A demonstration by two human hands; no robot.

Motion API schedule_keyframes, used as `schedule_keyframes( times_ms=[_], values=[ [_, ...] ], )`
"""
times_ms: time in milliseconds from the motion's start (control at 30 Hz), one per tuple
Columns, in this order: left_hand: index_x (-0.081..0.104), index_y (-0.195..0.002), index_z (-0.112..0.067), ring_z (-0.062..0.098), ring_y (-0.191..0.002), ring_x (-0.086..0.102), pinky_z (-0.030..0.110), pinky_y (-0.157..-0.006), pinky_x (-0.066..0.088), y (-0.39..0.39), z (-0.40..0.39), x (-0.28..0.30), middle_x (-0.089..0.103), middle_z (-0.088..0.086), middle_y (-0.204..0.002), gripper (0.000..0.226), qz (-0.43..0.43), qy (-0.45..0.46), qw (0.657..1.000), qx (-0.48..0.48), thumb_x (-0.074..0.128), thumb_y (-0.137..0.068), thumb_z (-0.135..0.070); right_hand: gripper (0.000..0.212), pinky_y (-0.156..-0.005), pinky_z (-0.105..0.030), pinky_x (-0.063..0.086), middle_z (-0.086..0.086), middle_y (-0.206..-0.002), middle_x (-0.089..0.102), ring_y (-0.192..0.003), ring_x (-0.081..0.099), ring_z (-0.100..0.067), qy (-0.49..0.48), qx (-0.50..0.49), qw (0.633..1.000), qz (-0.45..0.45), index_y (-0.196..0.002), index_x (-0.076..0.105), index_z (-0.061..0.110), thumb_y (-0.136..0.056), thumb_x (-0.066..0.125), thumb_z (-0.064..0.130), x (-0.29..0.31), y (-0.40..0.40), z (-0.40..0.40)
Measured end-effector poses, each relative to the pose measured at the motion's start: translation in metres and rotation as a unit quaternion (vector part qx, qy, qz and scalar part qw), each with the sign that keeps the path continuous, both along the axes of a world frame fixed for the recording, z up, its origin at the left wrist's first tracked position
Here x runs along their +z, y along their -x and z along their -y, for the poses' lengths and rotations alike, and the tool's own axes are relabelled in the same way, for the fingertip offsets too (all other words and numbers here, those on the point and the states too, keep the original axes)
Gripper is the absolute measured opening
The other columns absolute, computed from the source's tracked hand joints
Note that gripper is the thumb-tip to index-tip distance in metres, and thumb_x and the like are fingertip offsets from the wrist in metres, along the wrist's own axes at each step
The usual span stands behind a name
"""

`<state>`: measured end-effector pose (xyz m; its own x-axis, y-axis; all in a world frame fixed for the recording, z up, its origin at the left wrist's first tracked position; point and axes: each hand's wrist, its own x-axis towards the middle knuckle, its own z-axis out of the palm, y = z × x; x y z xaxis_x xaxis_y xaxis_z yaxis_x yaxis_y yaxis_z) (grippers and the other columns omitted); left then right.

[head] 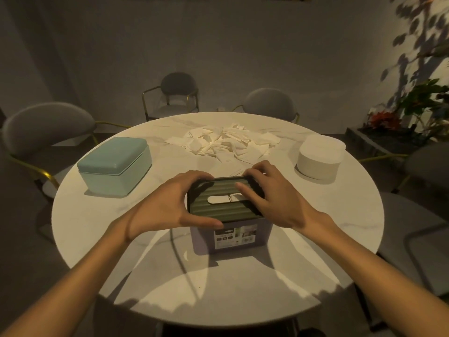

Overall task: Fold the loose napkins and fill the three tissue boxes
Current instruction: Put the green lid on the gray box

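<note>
A dark box (pixel 233 237) with a ribbed green lid (pixel 222 210) stands in the middle of the round table; white tissue shows in the lid's slot. My left hand (pixel 167 205) grips the lid's left end, thumb on the near edge and fingers over the far edge. My right hand (pixel 269 198) holds the lid's right end, with its thumb lying across the top. A pale teal rectangular box (pixel 114 166) with its lid on sits at the left. A white round box (pixel 320 159) sits at the right. A heap of loose white napkins (pixel 226 142) lies at the far middle.
The white marble table (pixel 206 283) has several grey chairs around it, among them one at the left (pixel 46 125) and two at the far side (pixel 178 91). Plants and a planter (pixel 401 122) stand at the right by the wall.
</note>
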<state>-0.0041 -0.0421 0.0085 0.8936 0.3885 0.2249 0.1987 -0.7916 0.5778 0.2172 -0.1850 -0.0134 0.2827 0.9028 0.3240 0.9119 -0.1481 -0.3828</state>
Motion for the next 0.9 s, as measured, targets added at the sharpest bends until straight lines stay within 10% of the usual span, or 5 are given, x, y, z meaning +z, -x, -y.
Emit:
schedule_keyframes(
  times_ms=[367,900],
  values=[
    [0.042,-0.142,-0.047,-0.032,-0.110,0.042,-0.007,-0.082,0.036,0.006,0.001,-0.004,0.047,-0.043,-0.121,0.089,-0.040,0.031,0.999,0.015,0.075,-0.064,-0.072,0.054,-0.101,-0.028,0.043,0.005,-0.139,0.058,-0.124,0.050,-0.011,0.026,0.013,0.998,-0.048,-0.140,0.053,0.021,-0.104,0.032,0.055,-0.001,0.011,0.004],
    [0.050,-0.141,-0.036,-0.011,-0.123,0.050,0.000,-0.096,0.040,0.017,-0.005,-0.018,0.053,-0.026,-0.133,0.097,0.008,0.047,0.998,0.028,0.073,-0.058,-0.081,0.060,-0.101,-0.024,0.038,0.001,-0.139,0.056,-0.123,0.047,-0.012,0.059,0.032,0.997,-0.034,-0.142,0.050,0.019,-0.102,0.032,0.060,0.003,0.019,-0.003]
  ],
)
